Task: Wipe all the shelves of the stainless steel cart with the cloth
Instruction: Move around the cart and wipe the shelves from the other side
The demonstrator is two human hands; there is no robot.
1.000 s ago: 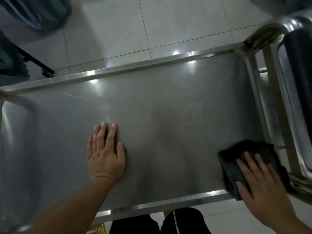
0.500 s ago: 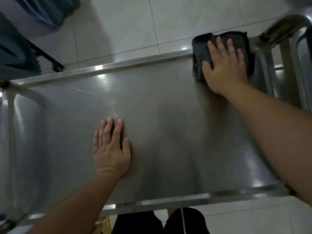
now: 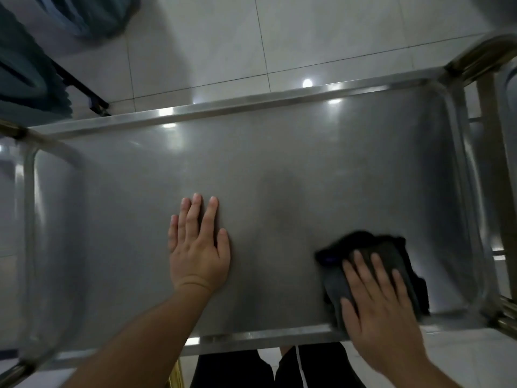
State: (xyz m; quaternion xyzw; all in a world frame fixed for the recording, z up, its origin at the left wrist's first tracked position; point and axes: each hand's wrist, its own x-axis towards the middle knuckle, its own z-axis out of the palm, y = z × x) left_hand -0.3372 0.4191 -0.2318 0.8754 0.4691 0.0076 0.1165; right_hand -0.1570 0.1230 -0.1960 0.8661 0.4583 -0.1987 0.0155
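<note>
Currently on top shelf of cart. Dark cloth at 4 o'clock, bunched near front rim and right wall. Right hand flat on cloth, fingers straight and spread, pressing, not pinching; heel of hand overhanging rim. Left hand at 7 o'clock of centre, palm down on bare steel, fingers straight and close together, holding nothing.

Risks, as judged:
- Cloth slipping over front rim and dropping to tiled floor: only flat pressure, no grip on fabric.
- Bunched folds cutting contact, leaving streaks.
- Fresh prints from bracing palm on wiped steel.
- Cart rolling under hard push if wheels unlocked; wheels not visible.
- Lower shelves hidden below, easily missed.
</note>
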